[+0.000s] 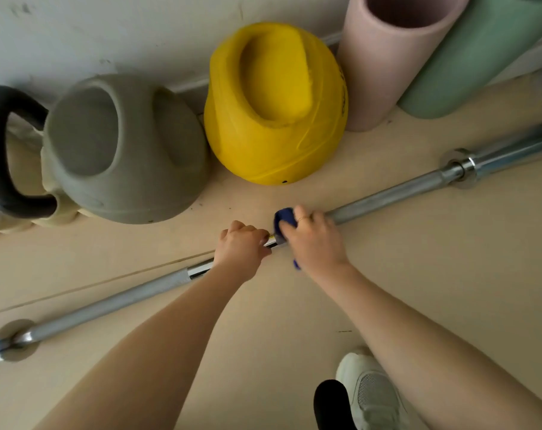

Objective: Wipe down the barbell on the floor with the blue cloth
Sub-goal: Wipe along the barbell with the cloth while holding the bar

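A long chrome barbell (387,193) lies on the beige floor, running from the lower left to the upper right. My left hand (240,249) is closed around the middle of its shaft. Just to the right, my right hand (314,240) presses a blue cloth (284,219) around the shaft, fingers wrapped over it. Most of the cloth is hidden under that hand; a small blue corner shows below the wrist. The two hands are almost touching.
Along the wall stand a grey kettlebell (123,150), a yellow kettlebell (275,103), a black-handled one (2,150) at far left, and rolled pink (387,63) and green (480,57) mats. A white shoe (369,392) rests at the bottom right.
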Tool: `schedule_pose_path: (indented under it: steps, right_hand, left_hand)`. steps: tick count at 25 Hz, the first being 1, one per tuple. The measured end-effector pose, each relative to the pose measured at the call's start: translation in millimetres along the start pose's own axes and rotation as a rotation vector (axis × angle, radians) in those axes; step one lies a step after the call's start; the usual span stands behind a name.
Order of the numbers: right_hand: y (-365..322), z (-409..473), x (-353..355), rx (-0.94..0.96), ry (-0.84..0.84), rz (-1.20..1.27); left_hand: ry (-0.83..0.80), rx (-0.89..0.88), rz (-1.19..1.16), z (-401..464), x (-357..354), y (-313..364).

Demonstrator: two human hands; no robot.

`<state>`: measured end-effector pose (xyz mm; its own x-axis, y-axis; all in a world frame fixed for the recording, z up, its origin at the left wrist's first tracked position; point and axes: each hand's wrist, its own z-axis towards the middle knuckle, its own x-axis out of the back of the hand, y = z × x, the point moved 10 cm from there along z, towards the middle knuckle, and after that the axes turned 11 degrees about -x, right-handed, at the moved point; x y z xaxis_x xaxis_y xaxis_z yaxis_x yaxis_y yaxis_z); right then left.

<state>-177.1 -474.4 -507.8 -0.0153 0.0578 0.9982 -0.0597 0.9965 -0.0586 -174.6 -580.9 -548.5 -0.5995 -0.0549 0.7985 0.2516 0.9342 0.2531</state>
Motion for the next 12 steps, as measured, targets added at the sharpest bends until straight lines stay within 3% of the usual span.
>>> schedule_pose_path:
  steps: [4,6,8,10,12]
  right_hand:
    - [64.1,19.3,6.2,-0.344,0.041,0.028]
    - [21.5,11.7,1.1,-0.229,0.07,-0.002]
    - [-18.8,1.5,0.1,0.015,0.087,0.007]
    - [2.6,12.7,3.8,0.115,0.14,-0.034]
    - [55.9,32.0,5.8,0.014,0.161,-0.124]
  left_hand:
    - [-0.036,-0.02,-0.044,6.3,-0.6,-7.6]
    - [-0.022,0.007,-0.073,6.3,-0.1,-8.1]
    - [0.02,0.023,-0.089,5.2,3.6,-7.1]
    - [0.047,-0.023,-0.037,6.9,7.0,-2.2]
    - [0.069,-0.042,-0.012,8.5,6.5,-3.9]
